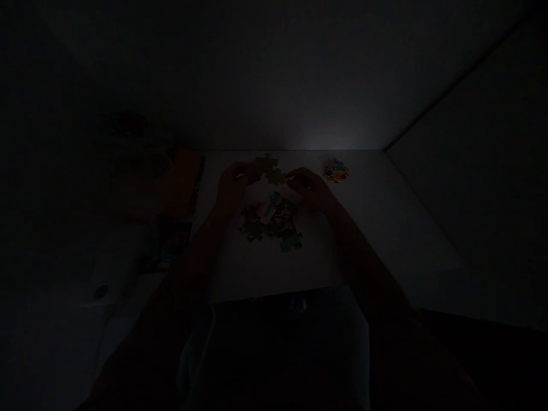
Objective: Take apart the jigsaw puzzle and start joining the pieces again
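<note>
The scene is very dark. Several joined jigsaw puzzle pieces (269,168), greenish, lie near the far edge of the white table (261,274). My left hand (233,184) is at their left side, its fingers curled and its fingertips on their edge. On their right side my right hand (311,187) has its thumb and fingers bent in against the edge. A loose heap of puzzle pieces (274,216), in green, orange and blue, lies between my forearms. One greenish piece (291,241) sits at the near side of this heap.
A smaller pile of puzzle pieces (336,170) lies at the back right of the table. A pale wall (299,85) rises behind the far edge. To the left are an orange object (183,180) and dim items I cannot make out.
</note>
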A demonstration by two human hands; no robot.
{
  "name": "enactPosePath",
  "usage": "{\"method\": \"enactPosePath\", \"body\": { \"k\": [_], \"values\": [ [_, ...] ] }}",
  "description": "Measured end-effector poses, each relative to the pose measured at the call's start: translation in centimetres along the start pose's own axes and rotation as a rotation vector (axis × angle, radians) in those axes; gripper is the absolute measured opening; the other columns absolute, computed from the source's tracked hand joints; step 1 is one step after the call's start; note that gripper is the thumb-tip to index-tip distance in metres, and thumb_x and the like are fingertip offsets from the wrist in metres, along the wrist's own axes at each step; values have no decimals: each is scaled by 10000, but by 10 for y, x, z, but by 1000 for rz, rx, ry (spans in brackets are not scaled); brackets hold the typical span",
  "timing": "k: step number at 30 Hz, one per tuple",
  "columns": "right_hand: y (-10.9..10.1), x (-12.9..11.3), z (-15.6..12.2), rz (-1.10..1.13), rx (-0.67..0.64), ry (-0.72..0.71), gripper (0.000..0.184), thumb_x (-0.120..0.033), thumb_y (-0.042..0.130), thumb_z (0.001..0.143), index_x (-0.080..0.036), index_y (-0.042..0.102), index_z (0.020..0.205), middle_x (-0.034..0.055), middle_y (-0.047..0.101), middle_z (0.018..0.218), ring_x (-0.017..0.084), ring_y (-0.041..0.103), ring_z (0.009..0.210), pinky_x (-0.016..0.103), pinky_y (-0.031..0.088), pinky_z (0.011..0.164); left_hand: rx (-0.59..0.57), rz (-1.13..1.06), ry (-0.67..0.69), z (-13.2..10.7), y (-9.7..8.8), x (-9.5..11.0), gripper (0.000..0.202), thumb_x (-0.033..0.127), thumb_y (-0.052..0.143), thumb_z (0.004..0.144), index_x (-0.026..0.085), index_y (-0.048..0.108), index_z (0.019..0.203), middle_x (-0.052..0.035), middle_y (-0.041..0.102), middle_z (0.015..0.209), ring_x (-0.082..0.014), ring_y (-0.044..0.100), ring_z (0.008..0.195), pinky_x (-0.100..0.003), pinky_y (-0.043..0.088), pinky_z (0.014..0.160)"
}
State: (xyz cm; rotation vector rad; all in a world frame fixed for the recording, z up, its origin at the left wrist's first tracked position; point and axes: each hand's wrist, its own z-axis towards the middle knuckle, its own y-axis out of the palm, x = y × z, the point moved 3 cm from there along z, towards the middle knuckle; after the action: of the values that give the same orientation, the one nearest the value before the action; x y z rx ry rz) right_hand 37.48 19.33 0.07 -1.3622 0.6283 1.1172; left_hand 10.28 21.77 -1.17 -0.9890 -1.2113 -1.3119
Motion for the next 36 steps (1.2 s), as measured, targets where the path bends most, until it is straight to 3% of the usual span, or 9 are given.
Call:
{"method": "enactPosePath", "body": {
  "k": [3, 5, 12, 15, 18, 23, 28, 33, 36],
  "values": [
    [7, -2, 2, 123, 27, -22, 728, -953, 731, 1020, -319, 802, 1371, 56, 845, 1072, 227, 697, 849, 346, 606, 674, -123, 24, 48, -6, 6, 2, 598, 719, 1064, 825, 191, 834, 988, -98, 868, 1089, -228, 834, 992, -363, 707, 938],
    [10, -7, 2, 177, 43, -54, 733, -981, 681, 1042, -310, 822, 1299, 63, 862, 1087, 210, 681, 837, 357, 628, 740, -201, 75, 74, -10, 10, 4, 602, 716, 1082, 783, 195, 865, 992, -106, 877, 1099, -256, 841, 1031, -386, 705, 964],
    [6, -14, 1, 229, 66, -81, 530, -818, 875, 966, -318, 851, 1143, 45, 862, 1138, 223, 726, 939, 379, 662, 832, -314, 59, 104, -15, 14, 8, 605, 634, 1127, 712, 217, 927, 1102, -115, 898, 1218, -309, 852, 1151, -459, 702, 1083],
    [4, -12, 2, 227, 56, -88, 471, -752, 891, 965, -311, 837, 1122, 42, 852, 1125, 226, 724, 948, 376, 658, 817, -294, -33, 99, -14, 13, 10, 616, 653, 1117, 731, 235, 911, 1133, -123, 884, 1353, -327, 846, 1272, -476, 697, 1141],
    [5, -9, 4, 242, 45, -116, 474, -732, 924, 945, -308, 820, 1132, 36, 845, 1109, 222, 725, 954, 375, 660, 833, -234, -121, 42, -10, 11, 10, 602, 753, 1004, 846, 246, 881, 1147, -122, 881, 1374, -309, 859, 1268, -465, 701, 1129],
    [6, -10, 3, 275, 32, -135, 577, -729, 959, 925, -328, 799, 1308, 38, 847, 1138, 228, 747, 965, 371, 654, 828, -73, -109, 0, -3, 5, 11, 655, 854, 908, 876, 229, 810, 1044, -118, 902, 1223, -282, 886, 1078, -415, 713, 987],
    [3, -15, -2, 201, 21, -6, 709, -695, 942, 912, -376, 714, 1502, 40, 838, 1113, 291, 800, 1053, 458, 690, 951, -24, -65, -43, -2, 3, 12, 540, 732, 934, 953, 218, 775, 997, -101, 880, 1065, -248, 863, 970, -400, 711, 952],
    [2, -13, 2, 167, 56, 14, 663, -762, 875, 885, -367, 711, 1391, 47, 818, 1078, 304, 792, 1023, 499, 686, 961, 26, -19, -40, -2, 2, 9, 530, 730, 922, 946, 225, 773, 996, -92, 858, 1040, -221, 844, 919, -338, 682, 866],
    [-10, -3, 6, 120, 134, 14, 638, -788, 845, 897, -356, 717, 1350, 52, 807, 1049, 297, 776, 989, 489, 678, 931, 53, -25, -34, 0, 1, 5, 539, 743, 924, 912, 231, 763, 962, -86, 856, 1015, -216, 824, 885, -329, 670, 829]
  ]
}}
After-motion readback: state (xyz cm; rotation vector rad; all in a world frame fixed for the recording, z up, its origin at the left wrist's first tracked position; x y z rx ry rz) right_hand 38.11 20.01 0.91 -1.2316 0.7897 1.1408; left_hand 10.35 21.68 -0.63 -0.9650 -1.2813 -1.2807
